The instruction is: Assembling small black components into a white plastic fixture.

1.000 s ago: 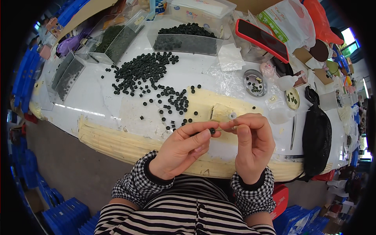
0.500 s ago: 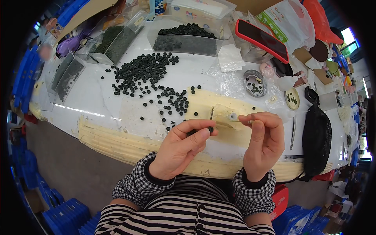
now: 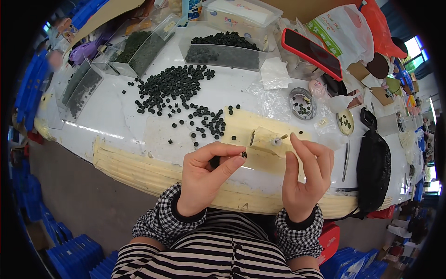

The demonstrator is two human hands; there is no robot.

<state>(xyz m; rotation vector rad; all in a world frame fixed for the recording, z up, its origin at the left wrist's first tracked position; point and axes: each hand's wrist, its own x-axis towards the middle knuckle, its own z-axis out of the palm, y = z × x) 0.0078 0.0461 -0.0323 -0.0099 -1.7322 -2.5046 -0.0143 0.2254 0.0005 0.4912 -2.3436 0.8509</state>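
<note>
My left hand (image 3: pixel 207 176) pinches a tiny black part (image 3: pixel 244 153) between thumb and forefinger, just left of a small cream block (image 3: pixel 265 140) with a short peg on top. A black round piece (image 3: pixel 214 162) sits in that palm. My right hand (image 3: pixel 305 176) hovers to the right of the block, its fingers loosely spread, the forefinger tip close to the peg; nothing shows in it. A heap of small black round parts (image 3: pixel 174 88) lies spread on the white table (image 3: pixel 111 125) beyond the hands.
Clear trays of black parts (image 3: pixel 223 51) stand at the back and left. A red-cased phone (image 3: pixel 310 52), a round tin (image 3: pixel 302 103), tweezers (image 3: pixel 345 162) and a black pouch (image 3: pixel 374 172) lie to the right. Blue crates (image 3: pixel 69 251) sit on the floor.
My hands have drawn apart. The right hand has let go near the block and opened; the left hand has dropped slightly toward me, still pinching a small black part.
</note>
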